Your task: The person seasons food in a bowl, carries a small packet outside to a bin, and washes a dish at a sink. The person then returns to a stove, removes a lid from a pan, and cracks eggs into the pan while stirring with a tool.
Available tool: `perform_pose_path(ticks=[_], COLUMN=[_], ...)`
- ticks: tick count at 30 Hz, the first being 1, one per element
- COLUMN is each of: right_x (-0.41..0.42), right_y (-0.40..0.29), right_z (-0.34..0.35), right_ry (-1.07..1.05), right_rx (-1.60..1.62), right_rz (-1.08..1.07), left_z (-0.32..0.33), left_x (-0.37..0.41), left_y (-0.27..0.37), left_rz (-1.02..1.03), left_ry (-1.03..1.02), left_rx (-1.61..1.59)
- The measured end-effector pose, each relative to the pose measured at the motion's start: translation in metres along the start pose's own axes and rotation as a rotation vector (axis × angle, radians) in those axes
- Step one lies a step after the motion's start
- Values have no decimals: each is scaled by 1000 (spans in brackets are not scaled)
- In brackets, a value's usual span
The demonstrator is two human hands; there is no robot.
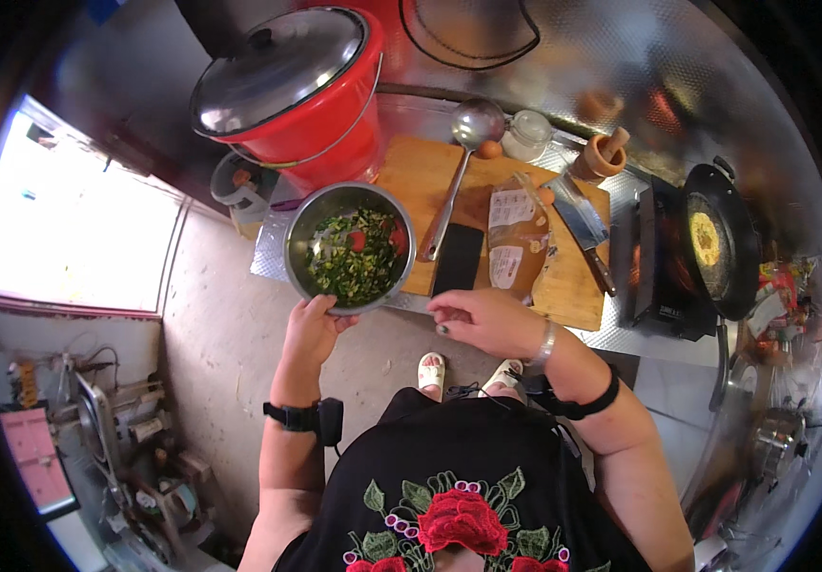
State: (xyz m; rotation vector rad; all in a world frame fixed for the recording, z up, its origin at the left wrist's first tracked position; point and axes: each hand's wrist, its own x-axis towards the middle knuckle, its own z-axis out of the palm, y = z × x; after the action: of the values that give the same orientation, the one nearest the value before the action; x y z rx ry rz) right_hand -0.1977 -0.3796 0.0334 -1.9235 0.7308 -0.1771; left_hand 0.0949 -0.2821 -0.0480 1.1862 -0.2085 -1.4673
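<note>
My left hand grips the near rim of a stainless steel bowl, thumb over the edge. Chopped green leaves fill its bottom, with a few red pieces among them. The bowl sits tilted slightly towards me at the counter's left end. My right hand hovers before the wooden cutting board, fingers loosely bent and nothing seen in them. Closest to it lie a flat black rectangular object, perhaps a phone, and a labelled clear bag with brown contents. A steel ladle lies across the board.
A cleaver lies on the board's right side. Beyond are a brown egg, a glass jar and a mortar. A lidded red bucket stands back left. On the right stove, a black pan holds yellow food.
</note>
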Motion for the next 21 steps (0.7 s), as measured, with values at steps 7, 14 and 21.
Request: perform_pose_path(ticks=[7, 14, 21], right_x=[-78, -65, 44], right_y=[11, 139, 241], right_z=[-99, -134, -159], right_ry=[412, 800, 716], right_rx=[541, 361, -129], right_rz=[297, 367, 186], left_z=[39, 38, 54], left_x=[110, 169, 152], left_y=[-25, -43, -34], left_rz=[-39, -90, 4], left_ry=[26, 95, 151], left_rx=[-110, -121, -55])
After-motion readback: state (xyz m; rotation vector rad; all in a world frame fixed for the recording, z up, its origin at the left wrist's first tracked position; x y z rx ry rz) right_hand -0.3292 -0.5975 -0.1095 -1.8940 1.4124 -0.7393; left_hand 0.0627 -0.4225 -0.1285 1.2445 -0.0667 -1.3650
